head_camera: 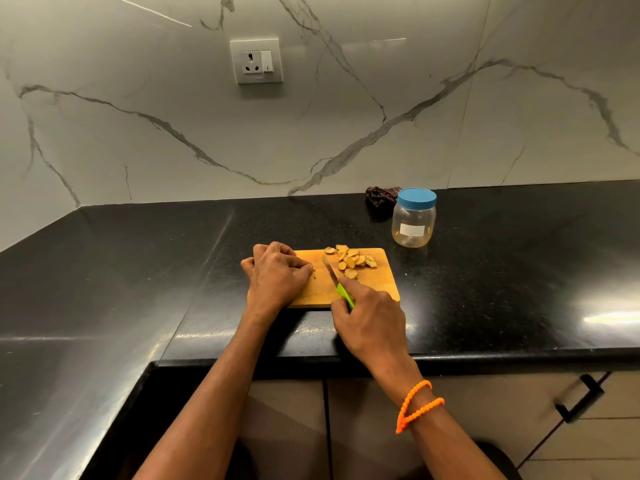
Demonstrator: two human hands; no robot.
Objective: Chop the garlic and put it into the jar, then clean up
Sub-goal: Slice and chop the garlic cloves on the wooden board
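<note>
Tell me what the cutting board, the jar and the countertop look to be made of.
Cutting board: likely wood or bamboo, matte, warm tan with faint grain. Jar: clear body, probably plastic though glass is possible, with an opaque blue lid that looks plastic. Countertop: polished black stone, perhaps granite, speckled and mirror-glossy with bright light reflections.

A heap of pale yellow-brown garlic slices lies on the wooden cutting board, toward its 1 o'clock corner. The board is a small rectangle lying flat on the black tabletop. A knife with a narrow steel blade and a bright green handle rests tip-down on the board, the blade just at 8 o'clock of the heap. The clear plastic jar stands upright at 1 o'clock of the board, empty, with a white label and its blue lid screwed on.
</note>
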